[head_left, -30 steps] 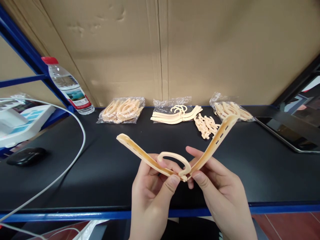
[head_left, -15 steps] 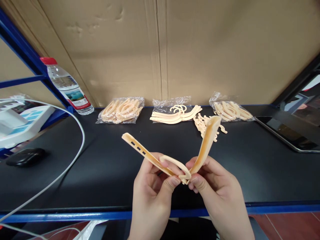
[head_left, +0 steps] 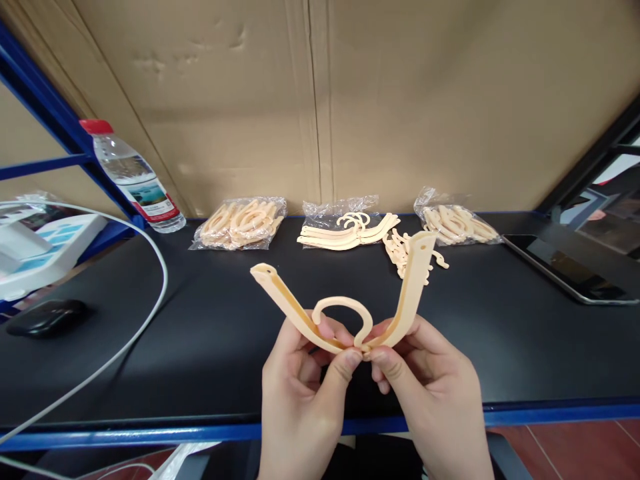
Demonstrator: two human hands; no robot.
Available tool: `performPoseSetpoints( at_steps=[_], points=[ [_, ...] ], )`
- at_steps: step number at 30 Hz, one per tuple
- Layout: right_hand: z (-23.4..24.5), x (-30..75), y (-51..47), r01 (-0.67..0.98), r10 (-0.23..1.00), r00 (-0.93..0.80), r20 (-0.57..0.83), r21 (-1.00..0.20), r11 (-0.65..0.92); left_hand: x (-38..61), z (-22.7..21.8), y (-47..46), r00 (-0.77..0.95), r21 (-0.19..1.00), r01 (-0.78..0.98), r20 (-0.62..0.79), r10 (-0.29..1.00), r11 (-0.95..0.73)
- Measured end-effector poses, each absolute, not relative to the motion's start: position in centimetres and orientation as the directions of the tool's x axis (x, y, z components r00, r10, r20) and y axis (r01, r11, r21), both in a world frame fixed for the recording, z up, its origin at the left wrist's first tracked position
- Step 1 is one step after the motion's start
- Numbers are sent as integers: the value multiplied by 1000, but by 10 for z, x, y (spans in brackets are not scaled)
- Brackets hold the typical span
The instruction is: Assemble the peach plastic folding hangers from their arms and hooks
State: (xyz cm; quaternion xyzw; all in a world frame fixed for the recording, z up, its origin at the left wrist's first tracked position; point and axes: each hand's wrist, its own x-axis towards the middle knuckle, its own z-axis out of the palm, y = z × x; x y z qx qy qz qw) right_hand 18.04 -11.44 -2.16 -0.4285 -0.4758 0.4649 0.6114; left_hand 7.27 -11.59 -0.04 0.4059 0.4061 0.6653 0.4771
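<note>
Left hand [head_left: 313, 390] and right hand [head_left: 435, 383] clamp fingertips on the beige, V-spread plastic hanger [head_left: 369, 325] above the desk's [head_left: 200, 373] 6 o'clock edge; hook and arms meet, locking unconfirmed; stacked beige plastic hangers [head_left: 330, 239] at 12 o'clock appear complete; small beige plastic pieces [head_left: 397, 255] at 1 o'clock lie loose.

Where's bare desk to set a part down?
Bare: between white cable and left hand; between right hand and dark-screened device. Crowded: along the back, with two bagged bundles, a hanger stack and loose pieces.

Thumbs [head_left: 345, 367] partly hide the hanger [head_left: 369, 325] while the left edge crops a white device [head_left: 53, 250].
</note>
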Motion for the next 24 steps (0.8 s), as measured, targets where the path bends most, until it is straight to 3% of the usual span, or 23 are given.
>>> performPoseSetpoints(
  at_steps=[10, 13, 18, 24],
  points=[
    [-18, 179, -113, -194, 974, 123, 189, -958, 210, 67, -3, -114, -180, 923, -335, 137, 974, -192],
    [-20, 181, -109, -284, 976, 66, 209, -934, 219, 63, -5, -110, -113, 926, -337, 139, 984, -169],
    [-9, 205, -98, -447, 995, 25, 98, -889, 99, 55, 0, -108, -154, 943, -308, 82, 985, -126],
    [22, 252, -84, -354, 987, -123, 106, -934, 57, 28, 15, -100, -67, 955, -295, -61, 996, 39]
  ],
)
